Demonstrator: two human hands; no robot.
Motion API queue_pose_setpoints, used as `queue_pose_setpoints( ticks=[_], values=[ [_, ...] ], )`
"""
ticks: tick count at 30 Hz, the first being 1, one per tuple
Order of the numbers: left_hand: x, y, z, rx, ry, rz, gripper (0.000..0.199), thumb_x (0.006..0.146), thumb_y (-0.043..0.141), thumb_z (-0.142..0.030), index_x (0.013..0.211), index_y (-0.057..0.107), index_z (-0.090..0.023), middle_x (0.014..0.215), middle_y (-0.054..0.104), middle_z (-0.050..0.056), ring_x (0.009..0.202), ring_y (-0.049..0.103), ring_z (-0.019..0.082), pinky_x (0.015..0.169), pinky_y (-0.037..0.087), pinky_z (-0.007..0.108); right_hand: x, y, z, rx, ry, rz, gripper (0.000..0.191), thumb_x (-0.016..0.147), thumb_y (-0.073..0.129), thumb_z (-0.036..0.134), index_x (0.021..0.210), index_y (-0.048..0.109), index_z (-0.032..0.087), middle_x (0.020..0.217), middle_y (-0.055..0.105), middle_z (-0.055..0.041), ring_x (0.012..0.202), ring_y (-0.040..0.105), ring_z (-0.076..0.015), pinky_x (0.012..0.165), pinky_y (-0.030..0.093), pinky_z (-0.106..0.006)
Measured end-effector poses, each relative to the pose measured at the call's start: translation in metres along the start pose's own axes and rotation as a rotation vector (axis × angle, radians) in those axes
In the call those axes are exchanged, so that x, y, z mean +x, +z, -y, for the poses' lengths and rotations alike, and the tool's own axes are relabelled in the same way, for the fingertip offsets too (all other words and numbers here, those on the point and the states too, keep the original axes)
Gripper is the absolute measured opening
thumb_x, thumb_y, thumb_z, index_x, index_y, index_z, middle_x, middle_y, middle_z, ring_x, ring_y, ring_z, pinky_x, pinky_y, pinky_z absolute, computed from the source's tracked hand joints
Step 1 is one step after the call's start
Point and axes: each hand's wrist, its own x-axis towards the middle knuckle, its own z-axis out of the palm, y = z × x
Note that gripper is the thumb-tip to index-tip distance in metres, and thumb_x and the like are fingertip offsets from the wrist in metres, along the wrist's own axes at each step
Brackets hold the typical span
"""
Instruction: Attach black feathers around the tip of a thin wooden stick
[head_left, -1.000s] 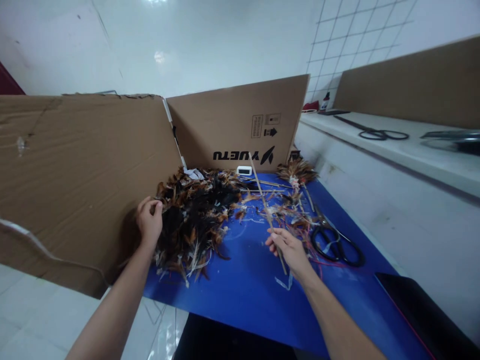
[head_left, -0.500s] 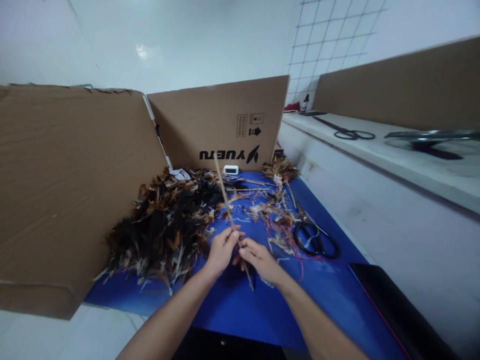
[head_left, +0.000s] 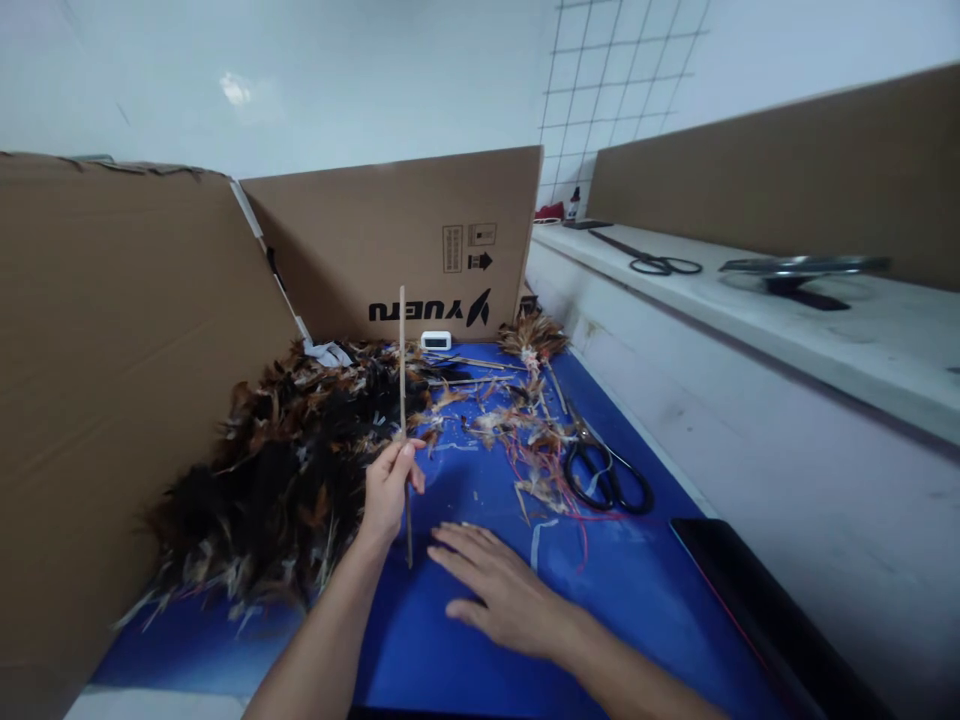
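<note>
A: Obs., left to right. Feather pile along the desk's left edge, against the cardboard wall. Left hand pinches a thin stick, upright, lower tip near the blue surface.

B: Right hand?

A: Flat, fingers spread, holding nothing. Scissors toward the right edge.

B: Judgement: grip low and keep the stick vertical.

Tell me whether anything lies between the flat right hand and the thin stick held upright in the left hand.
Nothing visible: only bare blue mat separates the right hand from the stick in the left hand; the feather pile lies further left.
</note>
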Motion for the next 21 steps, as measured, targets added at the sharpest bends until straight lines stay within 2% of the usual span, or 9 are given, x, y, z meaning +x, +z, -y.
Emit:
queue_pose_setpoints(
  ticks=[2, 5, 12, 17, 21],
  values=[
    [0.0, -0.003, 0.001, 0.026, -0.002, -0.001, 0.031, 0.08, 0.048, -0.04, 0.091, 0.058, -0.013, 0.043, 0.043, -0.006, 0.04, 0.044, 0.007, 0.046, 0.035, 0.018, -0.005, 0.0, -0.005, -0.079, -0.055, 0.087, 0.055, 0.083, 0.043, 0.045, 0.134, 0.031, 0.027, 0.141, 0.029, -0.0021, 0.13, 0.02, -0.0201, 0.108, 0.012, -0.041],
    [-0.002, -0.003, 0.001, 0.074, -0.005, 0.006, 0.033, 0.08, 0.047, -0.041, 0.091, 0.059, -0.013, 0.043, 0.043, -0.006, 0.04, 0.042, 0.007, 0.045, 0.034, 0.018, -0.005, -0.007, -0.02, -0.167, -0.065, 0.103, 0.053, 0.086, 0.035, 0.046, 0.135, 0.028, 0.026, 0.141, 0.028, -0.0027, 0.131, 0.016, -0.0184, 0.109, 0.009, -0.04],
    [-0.006, 0.0, 0.009, 0.127, -0.04, 0.044, 0.035, 0.081, 0.044, -0.044, 0.092, 0.059, -0.014, 0.044, 0.041, -0.007, 0.037, 0.037, 0.005, 0.041, 0.03, 0.017, 0.024, -0.025, -0.067, -0.326, 0.02, 0.011, 0.048, 0.088, 0.031, 0.046, 0.132, 0.034, 0.028, 0.141, 0.03, -0.0026, 0.13, 0.02, -0.0184, 0.107, 0.014, -0.041],
    [-0.005, -0.003, 0.015, 0.132, -0.037, 0.055, 0.037, 0.081, 0.044, -0.045, 0.093, 0.059, -0.014, 0.044, 0.041, -0.006, 0.037, 0.037, 0.005, 0.041, 0.03, 0.017, 0.053, -0.035, -0.102, -0.422, 0.106, -0.095, 0.045, 0.088, 0.033, 0.04, 0.129, 0.04, 0.025, 0.138, 0.035, -0.0048, 0.128, 0.026, -0.0199, 0.104, 0.02, -0.042],
    [0.0, -0.007, 0.022, 0.116, -0.036, 0.04, 0.037, 0.081, 0.043, -0.045, 0.093, 0.059, -0.013, 0.044, 0.041, -0.006, 0.037, 0.038, 0.005, 0.041, 0.03, 0.017, 0.07, -0.045, -0.111, -0.479, 0.197, -0.162, 0.045, 0.088, 0.036, 0.038, 0.127, 0.044, 0.019, 0.134, 0.04, -0.0087, 0.126, 0.031, -0.0213, 0.103, 0.024, -0.041]
  ],
)
